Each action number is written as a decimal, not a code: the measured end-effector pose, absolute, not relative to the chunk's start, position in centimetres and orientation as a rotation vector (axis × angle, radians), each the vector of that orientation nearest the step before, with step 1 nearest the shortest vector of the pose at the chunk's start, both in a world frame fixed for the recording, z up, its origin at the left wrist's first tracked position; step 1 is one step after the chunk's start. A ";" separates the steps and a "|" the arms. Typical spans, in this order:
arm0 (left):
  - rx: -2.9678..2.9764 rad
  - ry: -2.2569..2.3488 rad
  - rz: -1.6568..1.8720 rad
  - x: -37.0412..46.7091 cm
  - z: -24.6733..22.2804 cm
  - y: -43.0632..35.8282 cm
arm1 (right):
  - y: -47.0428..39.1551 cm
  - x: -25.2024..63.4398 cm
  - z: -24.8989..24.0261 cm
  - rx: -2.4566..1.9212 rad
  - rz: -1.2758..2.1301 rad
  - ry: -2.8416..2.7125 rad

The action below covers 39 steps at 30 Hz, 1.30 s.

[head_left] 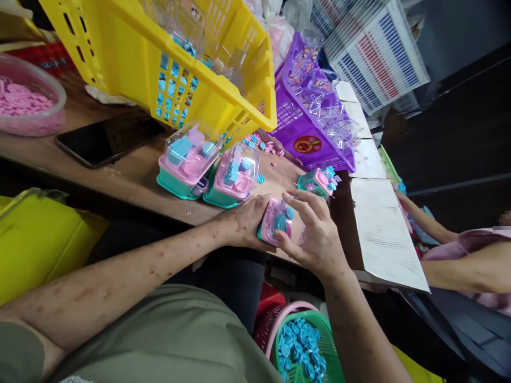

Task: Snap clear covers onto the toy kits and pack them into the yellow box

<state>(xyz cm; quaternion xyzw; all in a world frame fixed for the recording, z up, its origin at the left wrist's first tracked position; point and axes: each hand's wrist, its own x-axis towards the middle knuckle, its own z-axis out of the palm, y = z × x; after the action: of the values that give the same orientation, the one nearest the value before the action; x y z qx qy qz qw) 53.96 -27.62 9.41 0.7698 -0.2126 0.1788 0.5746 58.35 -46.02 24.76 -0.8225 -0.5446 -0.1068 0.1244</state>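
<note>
Both hands meet at a small toy set (275, 222) by the counter's (136, 183) edge.
The left hand (249, 222) grips its side; the right hand (315, 234) arches over, fingers spread around its clear cover.

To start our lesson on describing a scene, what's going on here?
A person's left hand steadies a small pink-and-green toy box near the table edge, while the right hand touches its clear cover. Two similar covered boxes stand beside it, before a yellow basket and a purple basket. At the right, another person's arm reaches forward.
</note>
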 end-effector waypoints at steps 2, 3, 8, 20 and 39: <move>1.811 -0.495 0.431 54.0 9.3 -27.7 | -45.9 58.5 24.9 -2.389 -0.308 -1.593; 1.812 -0.492 0.441 54.0 9.2 -27.7 | -45.9 58.6 25.0 -2.385 -0.300 -1.595; 1.804 -0.501 0.462 53.9 9.1 -27.8 | -46.1 58.6 24.9 -2.353 -0.298 -1.607; 1.855 -0.474 0.411 53.7 9.4 -27.7 | -46.3 58.0 25.2 -2.415 -0.289 -1.538; 1.908 -0.438 0.399 53.7 9.3 -27.6 | -48.8 56.7 19.2 -2.227 0.051 -0.762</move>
<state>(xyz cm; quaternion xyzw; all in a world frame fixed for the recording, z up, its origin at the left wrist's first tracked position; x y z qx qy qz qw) 53.70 -27.57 9.28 0.8030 -0.1845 0.1681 0.5412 56.71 -48.78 19.21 -0.8735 -0.2989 0.0202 0.3837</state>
